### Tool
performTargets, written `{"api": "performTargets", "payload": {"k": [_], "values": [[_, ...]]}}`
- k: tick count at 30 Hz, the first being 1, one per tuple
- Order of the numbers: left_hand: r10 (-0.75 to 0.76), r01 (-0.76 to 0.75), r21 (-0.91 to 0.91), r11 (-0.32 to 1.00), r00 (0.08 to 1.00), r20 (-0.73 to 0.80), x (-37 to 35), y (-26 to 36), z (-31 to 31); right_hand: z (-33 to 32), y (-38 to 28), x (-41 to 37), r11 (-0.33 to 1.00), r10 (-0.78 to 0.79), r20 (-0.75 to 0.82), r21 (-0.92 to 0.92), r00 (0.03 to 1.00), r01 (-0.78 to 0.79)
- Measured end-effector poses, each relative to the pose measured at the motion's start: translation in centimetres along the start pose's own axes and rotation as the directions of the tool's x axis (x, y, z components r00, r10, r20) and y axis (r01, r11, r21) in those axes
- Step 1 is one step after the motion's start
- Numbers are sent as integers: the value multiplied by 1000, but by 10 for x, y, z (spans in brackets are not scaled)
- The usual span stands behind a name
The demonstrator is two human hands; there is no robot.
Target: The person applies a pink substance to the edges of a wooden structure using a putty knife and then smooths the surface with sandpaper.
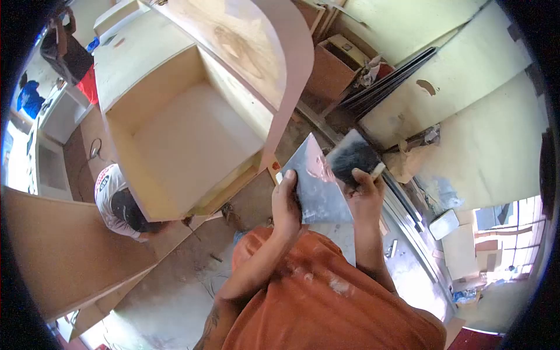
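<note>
Workshop floor, open plywood cabinet (175, 134) ahead. Left hand (286, 205) clamps wide putty blade (318, 189), grey, pink-smeared. Right hand (364, 195) fists dark scraper (350, 156), overlapping blade's upper right edge.

Showing steel grey smeared with pink on the wide blade (318, 189), dark grey (streaked paler) on the smaller blade (350, 154), orange flecked white on the shirt (326, 303).

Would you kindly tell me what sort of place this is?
Most likely a furniture-making workshop: a large open pale plywood cabinet box, pale flat boards leaning at the right, and a wide grey metal blade in the left hand, a smaller dark blade in the right hand.
</note>
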State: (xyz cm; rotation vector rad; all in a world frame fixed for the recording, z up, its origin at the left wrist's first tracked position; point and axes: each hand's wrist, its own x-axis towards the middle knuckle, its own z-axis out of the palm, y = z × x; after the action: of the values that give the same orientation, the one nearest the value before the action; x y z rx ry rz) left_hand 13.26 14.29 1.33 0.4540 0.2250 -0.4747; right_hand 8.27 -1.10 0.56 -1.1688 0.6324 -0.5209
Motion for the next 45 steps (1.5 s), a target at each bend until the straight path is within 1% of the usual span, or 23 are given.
{"api": "performTargets", "payload": {"k": [1,2,3,4,5,6,7,9,11,13,14,15,17,19,21,23,25,27,29,31,35,37,45], "values": [[41,-41,60,997,999,-6,-3,1,1,-3,1,-3,864,-369,-26,-377,929,332],[41,-38,57,998,998,-45,-4,3,8,-21,5,-6,105,-698,272,-876,662,472],[51,-48,55,997,998,-40,-3,1,9,-30,12,-10,105,-702,277,-871,656,480],[32,-33,-36,999,999,-29,-3,-2,9,-26,13,-17,419,-779,124,-625,614,658],[16,-18,-127,992,1000,-15,-2,-5,9,-18,10,-22,608,-786,-49,-241,616,757],[30,-32,-130,991,999,-14,-1,-6,7,5,-11,-37,583,-785,210,-70,583,810],[72,-76,-65,995,995,-64,0,-7,5,-36,1,-34,424,-562,528,-477,637,770],[146,-149,-17,989,983,-115,0,-2,3,-45,2,-13,330,-575,649,-374,499,867],[185,-191,-13,981,961,-208,-4,8,2,-24,-14,-22,761,-484,388,-256,784,597],[195,-209,-28,978,947,-254,-2,9,-3,-4,-25,-19,728,-572,393,-159,720,666],[221,-242,-43,969,934,-282,-1,9,-4,-10,-21,-6,529,-516,665,-248,540,811],[245,-276,-58,959,919,-309,0,10,-5,-10,-20,2,290,-353,872,-242,338,926],[307,-346,-59,936,888,-343,-13,32,3,16,-37,8,323,-318,891,-221,325,920],[377,-425,-97,900,870,-319,-13,46,-21,51,-56,32,29,-379,880,-297,286,954],[389,-440,-74,895,852,-351,-14,58,-38,119,-96,41,-26,-157,928,-347,339,938],[371,-422,-82,903,862,-345,-14,69,-49,191,-120,43,-348,-78,994,-105,82,932],[358,-413,-98,905,867,-346,-9,72,-64,256,-116,60,-534,25,992,115,-120,838],[350,-385,-74,920,891,-289,-3,73,-86,310,-93,95,-682,275,949,304,-152,665],[351,-387,-52,921,879,-323,-4,77,-103,350,-62,155,-686,427,874,481,-232,546],[345,-381,-34,924,868,-358,-4,65,-119,376,-51,195,-741,547,830,540,-108,398],[268,-392,-245,887,868,-418,-1,46,-177,396,-17,249,-707,590,800,578,-112,408],[235,-428,-125,895,691,-684,-12,55,-164,395,-10,265,-652,640,759,621,-124,436],[301,-479,-108,871,695,-653,0,63,-156,389,10,300,-588,658,725,664,-205,461]]}}
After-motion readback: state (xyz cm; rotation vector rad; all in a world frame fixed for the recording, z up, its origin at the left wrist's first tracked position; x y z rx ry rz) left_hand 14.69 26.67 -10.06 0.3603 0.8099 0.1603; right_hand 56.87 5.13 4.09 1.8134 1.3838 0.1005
